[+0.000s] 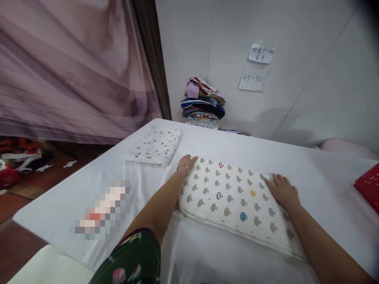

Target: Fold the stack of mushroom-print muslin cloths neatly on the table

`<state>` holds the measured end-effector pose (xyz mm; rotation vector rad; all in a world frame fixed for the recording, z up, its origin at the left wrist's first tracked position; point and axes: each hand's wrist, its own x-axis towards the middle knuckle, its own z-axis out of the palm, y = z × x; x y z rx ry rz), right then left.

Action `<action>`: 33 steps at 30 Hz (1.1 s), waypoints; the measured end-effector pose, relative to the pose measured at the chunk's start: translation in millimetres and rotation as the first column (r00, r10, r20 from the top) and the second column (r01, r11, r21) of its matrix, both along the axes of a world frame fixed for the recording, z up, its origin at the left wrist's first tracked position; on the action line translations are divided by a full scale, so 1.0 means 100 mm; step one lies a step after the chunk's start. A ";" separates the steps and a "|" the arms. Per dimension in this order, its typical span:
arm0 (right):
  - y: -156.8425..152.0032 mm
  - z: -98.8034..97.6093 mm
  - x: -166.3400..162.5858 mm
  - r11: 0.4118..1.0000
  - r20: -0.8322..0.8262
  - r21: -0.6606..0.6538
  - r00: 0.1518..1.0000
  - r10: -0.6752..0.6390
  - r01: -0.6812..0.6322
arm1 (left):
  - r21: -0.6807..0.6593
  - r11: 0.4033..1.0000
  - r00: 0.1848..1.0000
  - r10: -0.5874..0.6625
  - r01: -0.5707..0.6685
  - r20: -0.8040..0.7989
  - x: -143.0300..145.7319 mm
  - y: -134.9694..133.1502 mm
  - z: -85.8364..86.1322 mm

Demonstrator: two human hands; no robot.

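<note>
A folded white cloth (227,197) with grey mushrooms and a few coloured ones lies flat on the white-covered table (245,152). My left hand (187,163), with a bracelet at the wrist, rests at the cloth's far left corner, its thumb on the fabric. At the far right corner lies my right hand (284,191), fingers apart, thumb touching the cloth's edge. Neither hand lifts the fabric. Farther left is a second folded cloth (158,145), white with small grey prints.
A blurred-out item (102,207) lies on the table's left side. Against the wall rises a stack of folded fabrics (203,102). A red object (368,187) stands at the right edge. A pink curtain (68,67) hangs at left; paper signs (254,79) are on the wall.
</note>
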<state>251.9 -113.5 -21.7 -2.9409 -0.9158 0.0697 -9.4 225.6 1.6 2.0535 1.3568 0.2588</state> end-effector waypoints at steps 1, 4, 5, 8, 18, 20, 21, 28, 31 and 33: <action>0.00 -0.01 0.01 1.000 0.004 0.005 1.000 0.007 -0.007 | -0.062 0.998 0.999 0.003 -0.001 0.031 -0.02 0.01 0.03; -0.01 0.00 0.06 1.000 -0.020 -0.002 1.000 0.010 -0.010 | -0.255 0.967 0.993 0.037 -0.006 0.115 -0.14 0.02 0.14; -0.01 0.01 0.07 1.000 -0.036 -0.009 0.999 0.004 -0.004 | -0.325 0.946 0.988 0.053 -0.003 0.147 -0.21 0.00 0.17; 0.04 0.05 -0.04 1.000 -0.021 0.000 1.000 0.011 -0.011 | -0.516 0.855 0.957 0.112 0.045 0.269 -0.47 -0.10 0.19; 0.75 0.15 -1.82 0.807 -0.088 0.282 0.824 0.560 -0.519 | -0.296 0.954 0.919 0.162 -0.053 0.358 -1.05 -0.66 -0.12; 0.88 0.22 -2.10 0.746 -0.092 0.370 0.777 0.622 -0.553 | -0.214 0.975 0.916 0.144 -0.066 0.375 -1.08 -0.71 -0.15; 0.93 0.26 -2.22 0.722 -0.096 0.416 0.763 0.640 -0.553 | -0.181 0.982 0.917 0.126 -0.061 0.379 -1.09 -0.72 -0.16; 1.28 0.45 -2.79 0.711 -0.183 0.544 0.765 0.618 -0.445 | -0.050 0.997 0.921 -0.029 0.053 0.389 -1.15 -0.70 -0.22; 1.42 0.44 -2.90 0.793 -0.279 0.513 0.810 0.516 -0.328 | -0.104 0.992 0.890 -0.021 0.077 0.455 -1.14 -0.67 -0.24; 1.50 0.44 -2.92 0.837 -0.339 0.484 0.828 0.447 -0.254 | -0.192 0.978 0.858 0.029 0.081 0.513 -1.12 -0.66 -0.25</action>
